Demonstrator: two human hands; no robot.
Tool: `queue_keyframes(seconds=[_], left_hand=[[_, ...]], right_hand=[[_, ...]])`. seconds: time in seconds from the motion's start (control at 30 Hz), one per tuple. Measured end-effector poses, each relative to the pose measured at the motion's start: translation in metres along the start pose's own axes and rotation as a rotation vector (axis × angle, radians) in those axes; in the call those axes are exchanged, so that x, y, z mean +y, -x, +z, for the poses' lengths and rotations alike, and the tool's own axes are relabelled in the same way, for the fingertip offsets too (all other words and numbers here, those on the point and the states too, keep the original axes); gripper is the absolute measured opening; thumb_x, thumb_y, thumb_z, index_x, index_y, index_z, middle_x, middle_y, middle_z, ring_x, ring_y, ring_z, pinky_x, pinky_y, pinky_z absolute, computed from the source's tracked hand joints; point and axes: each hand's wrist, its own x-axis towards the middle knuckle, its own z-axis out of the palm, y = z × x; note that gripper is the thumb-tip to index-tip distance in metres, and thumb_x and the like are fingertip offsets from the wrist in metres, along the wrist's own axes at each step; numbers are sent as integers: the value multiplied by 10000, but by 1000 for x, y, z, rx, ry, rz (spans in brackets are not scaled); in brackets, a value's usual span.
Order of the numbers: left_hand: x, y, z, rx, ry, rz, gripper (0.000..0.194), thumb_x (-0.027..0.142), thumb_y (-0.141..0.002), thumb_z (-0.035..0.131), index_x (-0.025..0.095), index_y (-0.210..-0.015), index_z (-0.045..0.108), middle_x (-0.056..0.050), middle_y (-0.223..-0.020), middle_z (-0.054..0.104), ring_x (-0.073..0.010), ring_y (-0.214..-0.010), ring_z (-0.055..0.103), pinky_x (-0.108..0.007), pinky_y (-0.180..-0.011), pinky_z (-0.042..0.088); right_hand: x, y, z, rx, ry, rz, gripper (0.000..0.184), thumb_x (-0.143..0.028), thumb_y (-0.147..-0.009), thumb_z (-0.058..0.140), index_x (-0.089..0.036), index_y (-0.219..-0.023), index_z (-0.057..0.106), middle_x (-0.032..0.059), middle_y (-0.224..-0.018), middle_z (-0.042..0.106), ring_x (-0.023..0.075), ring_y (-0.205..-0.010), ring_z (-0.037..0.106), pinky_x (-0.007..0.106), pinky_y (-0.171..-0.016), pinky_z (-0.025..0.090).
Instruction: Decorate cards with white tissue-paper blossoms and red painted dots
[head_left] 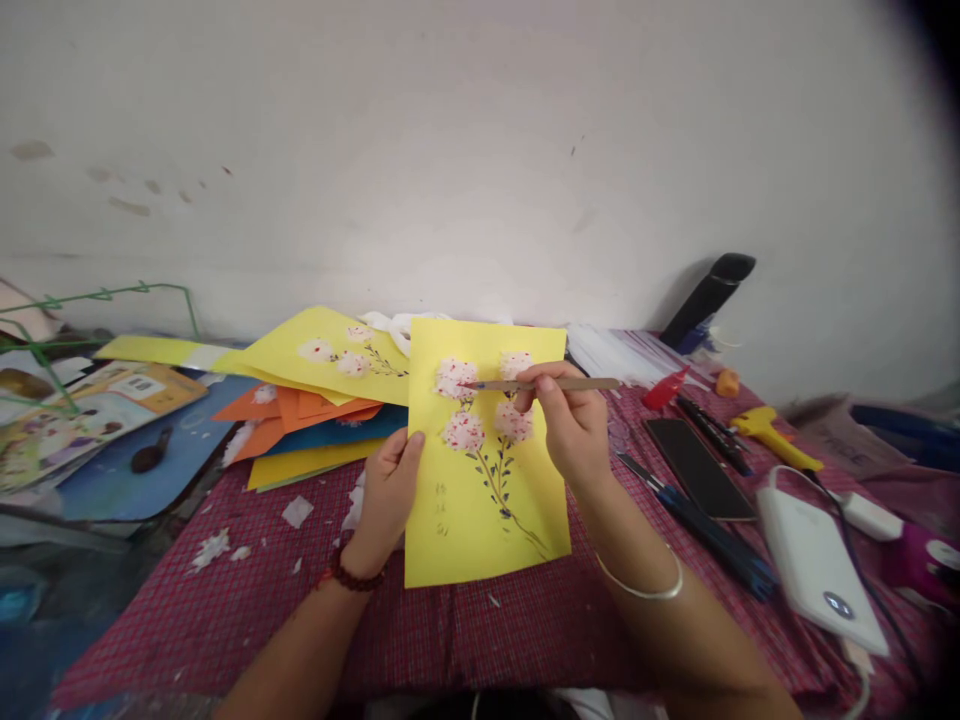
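A yellow sheet of paper [487,530] is held up before me, with my left hand [391,485] pinching its left edge. Pale pink blossoms [463,430] dotted with red stand out on it above a painted dark stem and leaves. Handwritten characters run down its lower left. Between the fingers of my right hand [570,415] is a slim brown wooden stick [592,384]. Its dark pointed tip lies at the upper left blossom; whether it touches, I cannot tell. It looks like a paintbrush. Part of the upper right blossom is behind my right fingers.
Left of the sheet, another yellow sheet with blossoms [292,350] tops a stack of coloured papers. Paper scraps [212,549] litter the checked cloth [285,620]. To the right are a utility knife [712,540], phone [697,468], yellow glue gun [776,437] and white power bank [821,565].
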Motion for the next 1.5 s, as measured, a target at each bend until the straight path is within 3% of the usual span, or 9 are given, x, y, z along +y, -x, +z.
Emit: queue_keyframes(seconds=[0.3,0.57,0.77,0.83,1.0,1.13,1.3,1.5], left_hand=[[-6,2,-5,8,-122,110,316,489,-863,670,181,-796,639,9,-679,612,-123,-573,516,-211,-528,420],[-4,4,-4,5,-99,114,323,477,-862,677,193,-740,585,25,-634,549,-115,-538,473,-210,-513,389],[-5,4,-5,20,-98,130,332,468,-846,697,188,-711,582,23,-632,555,-110,-533,478,-207,-508,393],[-4,3,-5,21,-81,132,319,467,-845,700,184,-731,608,18,-647,586,-107,-534,497,-202,-508,404],[2,-5,-5,58,4,63,282,443,-801,719,174,-882,697,-17,-730,708,-153,-589,632,-235,-545,500],[6,-18,-9,199,69,45,248,376,-732,753,172,-860,694,-22,-735,742,-217,-720,725,-291,-644,588],[11,-27,-13,243,73,-30,127,277,-747,737,212,-849,698,-25,-809,775,-276,-845,750,-387,-711,645],[14,-23,-10,200,56,-26,128,275,-816,699,183,-903,681,-26,-812,768,-281,-884,742,-395,-737,654]], right_hand=[[1,0,5,-36,19,-10,200,-346,-961,541,-231,-861,669,-16,-659,614,124,-596,587,278,-556,464],[-2,1,2,75,-3,-61,187,-321,-987,503,-263,-911,663,-10,-691,610,131,-630,596,308,-611,499],[0,1,5,4,38,-30,192,-365,-984,506,-260,-920,653,-10,-694,614,134,-642,603,315,-628,513],[-5,-1,1,40,25,-45,185,-343,-986,503,-259,-917,653,-10,-686,607,133,-643,605,313,-640,514],[-13,-12,-44,269,35,-182,179,-324,-979,509,-257,-874,638,-16,-662,561,126,-577,582,294,-601,481],[16,-1,-104,369,225,-95,244,-431,-961,499,-237,-855,602,-29,-601,544,127,-514,535,281,-557,441],[72,36,-153,306,462,255,331,-497,-928,468,-215,-783,560,-31,-544,511,134,-486,481,291,-527,385],[100,44,-160,159,568,334,290,-420,-930,430,-203,-798,568,-16,-574,534,143,-525,504,290,-570,386]])
